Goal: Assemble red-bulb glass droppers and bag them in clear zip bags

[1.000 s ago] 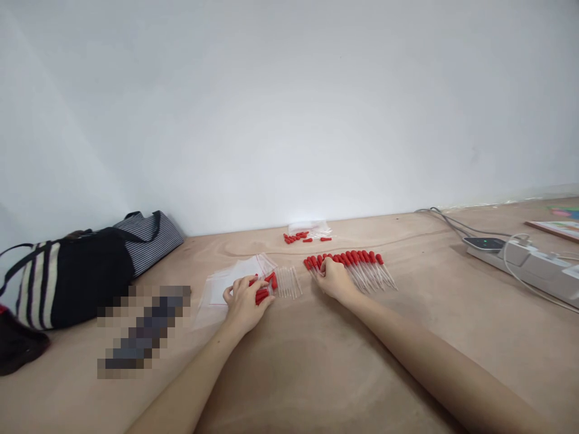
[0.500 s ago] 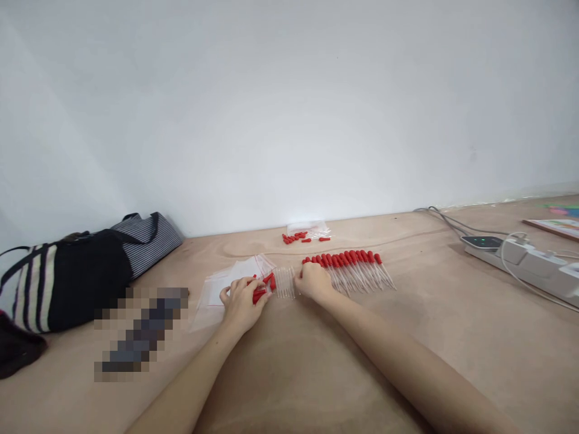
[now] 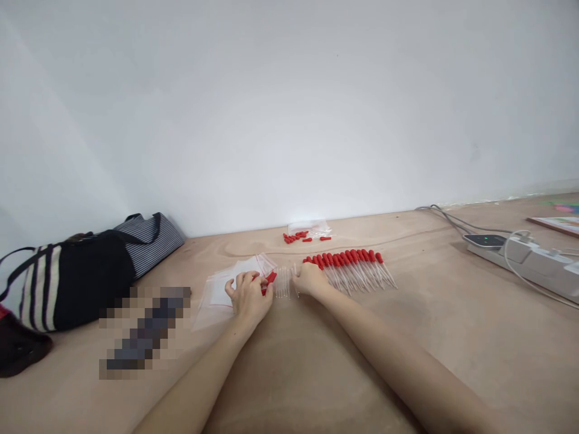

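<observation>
My left hand (image 3: 251, 296) reaches over a few red rubber dropper bulbs (image 3: 271, 278), its fingers curved and apart. These bulbs lie by white zip bags (image 3: 218, 290), partly hidden under the hand. Just to the right is a row of clear glass dropper tubes (image 3: 282, 282). My right hand (image 3: 310, 279) is closed at the row's right end, with a glass tube (image 3: 295, 269) at its fingertips. Beyond it, several droppers with red bulbs (image 3: 353, 268) lie side by side; my right hand covers the leftmost ones.
Near the wall, more red bulbs (image 3: 295, 237) lie by a clear bag (image 3: 312, 228). At left sit a black bag (image 3: 93, 280) with stripes and a blurred dark object (image 3: 149, 331). A power strip (image 3: 538, 265) with cables lies at right.
My left hand has shifted slightly right and turned over the red bulbs, covering more of them. The right hand has moved slightly left, and a glass tube now shows upright at its fingertips.
</observation>
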Action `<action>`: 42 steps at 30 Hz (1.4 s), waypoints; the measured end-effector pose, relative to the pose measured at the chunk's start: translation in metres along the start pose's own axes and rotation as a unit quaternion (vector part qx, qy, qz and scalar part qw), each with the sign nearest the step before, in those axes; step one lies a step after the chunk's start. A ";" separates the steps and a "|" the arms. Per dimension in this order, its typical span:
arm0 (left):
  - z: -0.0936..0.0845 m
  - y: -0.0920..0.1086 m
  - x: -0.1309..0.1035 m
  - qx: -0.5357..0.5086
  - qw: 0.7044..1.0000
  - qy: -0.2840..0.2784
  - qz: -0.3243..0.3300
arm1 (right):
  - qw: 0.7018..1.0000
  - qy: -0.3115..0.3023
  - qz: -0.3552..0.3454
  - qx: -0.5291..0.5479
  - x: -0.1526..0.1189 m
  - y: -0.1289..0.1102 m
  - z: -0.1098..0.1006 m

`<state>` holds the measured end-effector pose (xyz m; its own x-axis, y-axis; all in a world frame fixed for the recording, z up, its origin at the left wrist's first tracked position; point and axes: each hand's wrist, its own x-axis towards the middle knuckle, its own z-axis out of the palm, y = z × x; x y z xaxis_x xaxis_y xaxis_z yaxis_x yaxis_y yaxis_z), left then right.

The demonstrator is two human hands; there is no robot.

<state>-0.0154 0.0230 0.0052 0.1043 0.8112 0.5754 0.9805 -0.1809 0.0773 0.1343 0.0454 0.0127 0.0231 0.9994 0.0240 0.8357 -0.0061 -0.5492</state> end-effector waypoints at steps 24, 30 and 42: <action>-0.012 0.042 -0.038 -0.292 0.928 -0.185 0.141 | 0.960 0.015 -0.247 0.134 -0.085 0.088 -0.023; -0.009 0.041 -0.039 -0.272 0.939 -0.161 0.133 | 0.957 0.008 -0.258 0.134 -0.088 0.083 -0.019; -0.007 0.042 -0.040 -0.343 0.921 -0.155 0.095 | 0.946 0.034 -0.314 0.076 -0.089 0.082 -0.018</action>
<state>0.0204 -0.0210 -0.0094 0.4102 0.8293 0.3795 0.6140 -0.5589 0.5574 0.2106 -0.0445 -0.0197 -0.4119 0.8006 0.4352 0.6084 0.5972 -0.5227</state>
